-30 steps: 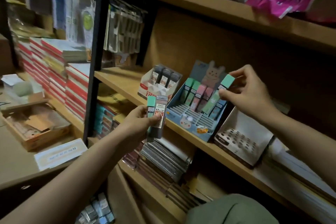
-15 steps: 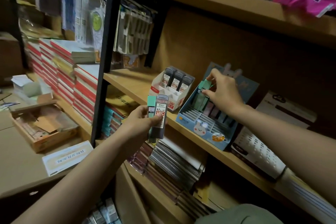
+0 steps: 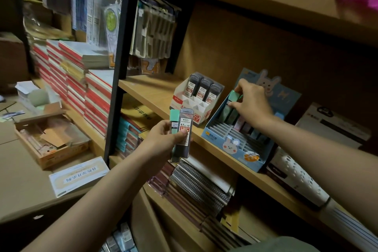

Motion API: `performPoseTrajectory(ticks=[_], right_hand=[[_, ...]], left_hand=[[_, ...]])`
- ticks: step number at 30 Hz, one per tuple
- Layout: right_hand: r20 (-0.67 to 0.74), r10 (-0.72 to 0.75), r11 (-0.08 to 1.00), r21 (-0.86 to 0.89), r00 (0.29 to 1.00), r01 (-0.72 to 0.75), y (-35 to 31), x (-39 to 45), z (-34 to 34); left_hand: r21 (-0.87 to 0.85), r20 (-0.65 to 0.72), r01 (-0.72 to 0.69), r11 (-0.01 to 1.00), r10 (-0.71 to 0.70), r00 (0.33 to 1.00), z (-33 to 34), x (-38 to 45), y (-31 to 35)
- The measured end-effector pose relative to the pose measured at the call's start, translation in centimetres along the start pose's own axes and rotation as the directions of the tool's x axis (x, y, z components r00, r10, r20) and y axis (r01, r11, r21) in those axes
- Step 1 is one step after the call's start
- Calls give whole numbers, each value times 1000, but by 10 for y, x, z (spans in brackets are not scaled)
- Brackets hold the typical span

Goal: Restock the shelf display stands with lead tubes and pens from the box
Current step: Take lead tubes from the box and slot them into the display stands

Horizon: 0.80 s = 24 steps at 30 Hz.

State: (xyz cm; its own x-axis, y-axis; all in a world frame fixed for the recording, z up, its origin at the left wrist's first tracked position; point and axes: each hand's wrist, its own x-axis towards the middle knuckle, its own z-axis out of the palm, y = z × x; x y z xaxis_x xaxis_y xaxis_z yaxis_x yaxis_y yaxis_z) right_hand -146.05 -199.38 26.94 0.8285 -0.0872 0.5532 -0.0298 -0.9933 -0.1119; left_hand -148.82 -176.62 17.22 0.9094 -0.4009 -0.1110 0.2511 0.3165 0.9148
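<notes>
Head view: right hand [image 3: 252, 102] reaches into the blue rabbit display stand [image 3: 235, 141] on the wooden shelf [image 3: 151, 93], its fingers [image 3: 238, 88] curled round the cap of a mint-green lead tube [image 3: 233, 97] at the stand's back left slot. Other pastel tubes stand in the same back row; the front slots are empty. Seating it well probably means keeping the tube parallel to its neighbours, pressing it down until the cap sits level with theirs, and letting go without nudging the row. Left hand [image 3: 163, 139] waits in front of the shelf edge, gripping two more: a green-capped lead tube [image 3: 174, 129] and a dark 0.7 HB lead tube [image 3: 185, 129]. The dark one seems to belong in the white and red stand [image 3: 194, 106], just beside the blue one, where three like it stand.
</notes>
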Motion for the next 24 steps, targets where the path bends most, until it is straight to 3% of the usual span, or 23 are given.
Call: performPoseTrajectory(ticks=[4, 12, 15, 17, 20, 24], right_hand=[[4, 12, 996, -90, 1000, -12, 2, 2, 3], [30, 86, 994, -74, 996, -83, -9, 0, 4], [1, 49, 996, 80, 999, -49, -24, -10, -5], [137, -11, 961, 276, 990, -27, -42, -23, -10], [397, -92, 864, 488, 913, -125, -65, -43, -12], [404, -58, 803, 562, 913, -198, -79, -51, -12]], left_hand=[[0, -6, 0, 1000, 0, 1000, 0, 3, -4], [72, 12, -28, 997, 27, 1000, 1, 1, -4], [90, 19, -67, 994, 65, 998, 2, -1, -2], [96, 25, -89, 991, 87, 996, 3, -3, 0], [120, 40, -114, 986, 110, 993, 5, -6, 3], [137, 51, -111, 984, 105, 993, 6, -9, 4]])
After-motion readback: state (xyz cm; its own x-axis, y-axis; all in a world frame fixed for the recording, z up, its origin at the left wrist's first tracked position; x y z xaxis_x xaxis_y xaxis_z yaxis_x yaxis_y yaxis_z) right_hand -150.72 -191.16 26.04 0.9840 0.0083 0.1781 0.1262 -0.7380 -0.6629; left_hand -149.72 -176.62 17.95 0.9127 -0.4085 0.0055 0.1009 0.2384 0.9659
